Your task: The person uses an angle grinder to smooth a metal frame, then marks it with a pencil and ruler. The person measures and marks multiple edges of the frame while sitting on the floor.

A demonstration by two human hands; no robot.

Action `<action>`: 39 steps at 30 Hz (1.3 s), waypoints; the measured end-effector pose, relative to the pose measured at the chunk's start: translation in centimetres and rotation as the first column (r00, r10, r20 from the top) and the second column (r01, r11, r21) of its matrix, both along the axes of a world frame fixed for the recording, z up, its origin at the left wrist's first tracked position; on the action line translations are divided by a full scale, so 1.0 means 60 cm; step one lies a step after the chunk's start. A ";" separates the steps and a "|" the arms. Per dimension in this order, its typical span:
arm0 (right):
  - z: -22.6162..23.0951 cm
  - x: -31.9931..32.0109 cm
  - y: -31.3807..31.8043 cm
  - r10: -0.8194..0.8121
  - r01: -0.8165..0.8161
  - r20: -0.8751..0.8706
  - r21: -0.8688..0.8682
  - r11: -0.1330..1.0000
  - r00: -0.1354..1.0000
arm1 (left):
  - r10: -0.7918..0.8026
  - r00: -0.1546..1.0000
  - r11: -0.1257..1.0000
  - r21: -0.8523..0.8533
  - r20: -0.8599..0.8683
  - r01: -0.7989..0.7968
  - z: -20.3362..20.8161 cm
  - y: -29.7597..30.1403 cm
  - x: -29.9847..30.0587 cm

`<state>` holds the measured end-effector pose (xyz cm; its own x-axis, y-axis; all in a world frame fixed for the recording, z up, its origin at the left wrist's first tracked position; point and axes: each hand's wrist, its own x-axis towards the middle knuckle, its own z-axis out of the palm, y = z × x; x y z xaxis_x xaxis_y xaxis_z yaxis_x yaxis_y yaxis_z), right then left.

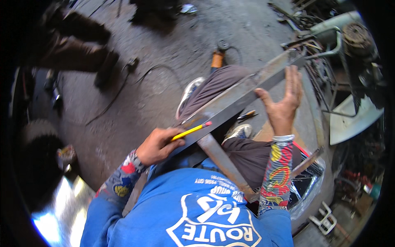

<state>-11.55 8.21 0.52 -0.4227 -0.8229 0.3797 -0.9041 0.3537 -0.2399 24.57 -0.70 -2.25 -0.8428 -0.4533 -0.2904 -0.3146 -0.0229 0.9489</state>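
A long grey steel bar (240, 101) lies slantwise across my lap, from near my waist up to the far right. My left hand (158, 144) is closed around a yellow pencil (191, 131) at the bar's near end; the pink eraser end points up and right over the metal. Near the far end, my right hand (283, 103) has its fingers stretched out and its thumb apart, resting against the bar's edge. A second steel bar (222, 158) meets the first from below and runs down toward my right thigh.
An orange angle grinder (217, 59) stands beyond my knee, with a dark cable (156, 68) across the floor. A small orange-and-black tool (247, 115) lies between my legs. Another person's legs (74, 51) are at the upper left. Metal scrap and a tubular frame (339, 45) crowd the right.
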 end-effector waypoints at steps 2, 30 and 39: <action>0.002 0.000 -0.001 -0.056 0.055 0.023 0.037 0.998 0.998 | 0.054 0.999 0.999 0.004 0.001 -0.054 0.000 0.004 -0.010; 0.032 0.048 -0.010 -0.009 0.005 0.340 0.013 1.000 0.940 | 0.196 0.979 0.977 -0.093 0.064 -0.190 -0.009 0.022 -0.038; 0.033 0.048 -0.008 -0.007 -0.004 0.331 0.033 0.999 0.944 | 0.175 0.983 0.982 -0.076 0.059 -0.171 -0.007 0.019 -0.041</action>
